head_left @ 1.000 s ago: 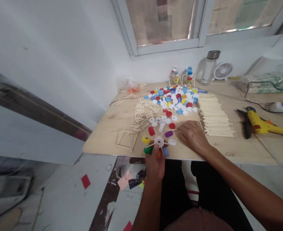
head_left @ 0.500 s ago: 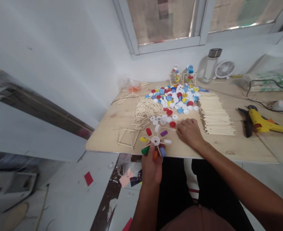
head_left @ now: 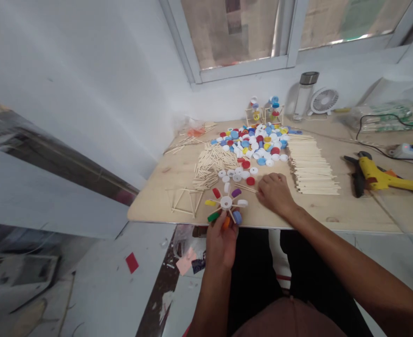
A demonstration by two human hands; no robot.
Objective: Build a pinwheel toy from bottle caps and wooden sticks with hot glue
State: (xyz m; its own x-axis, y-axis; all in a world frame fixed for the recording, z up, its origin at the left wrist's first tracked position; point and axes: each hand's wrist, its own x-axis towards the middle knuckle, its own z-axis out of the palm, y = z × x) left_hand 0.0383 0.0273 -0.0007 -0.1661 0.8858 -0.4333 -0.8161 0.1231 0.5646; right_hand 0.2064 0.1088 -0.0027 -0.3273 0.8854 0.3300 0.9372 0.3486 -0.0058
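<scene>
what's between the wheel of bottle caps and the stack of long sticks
In the head view, the right hand is between them, with a few loose sticks at its fingers, on the side toward the wheel.

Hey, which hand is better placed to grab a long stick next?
Probably your right hand: it rests on the table near the long sticks, while your left hand holds the bottle-cap wheel.

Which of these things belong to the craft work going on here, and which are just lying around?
Likely part of the work:
- bottle-cap wheel, in the left hand
- heap of loose caps
- pile of short sticks
- stick frame
- yellow glue gun

Probably just lying about:
- clear drink bottle
- white fan
- red scrap on the floor
</scene>
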